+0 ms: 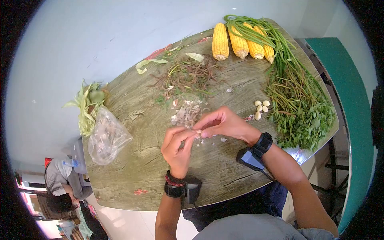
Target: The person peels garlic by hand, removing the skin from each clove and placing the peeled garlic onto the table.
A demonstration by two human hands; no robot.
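Near the middle of the table, my left hand [177, 150] and my right hand [227, 123] meet fingertip to fingertip. Both pinch a small garlic clove [198, 131], mostly covered by the fingers. Just beyond it lies a loose heap of papery garlic skins [187, 115], with a few scraps scattered under my hands. Several peeled garlic cloves [258, 116] sit in a small group to the right of my right hand. Each wrist wears a black strap with a small dark device.
Several corn cobs [220, 42] lie at the far right edge, beside long green beans [276, 38] and leafy greens [306, 120]. Stem trimmings [188, 76] cover the back middle. A clear plastic bag [107, 138] and corn husks [86, 110] lie left. A person [66, 180] is at lower left.
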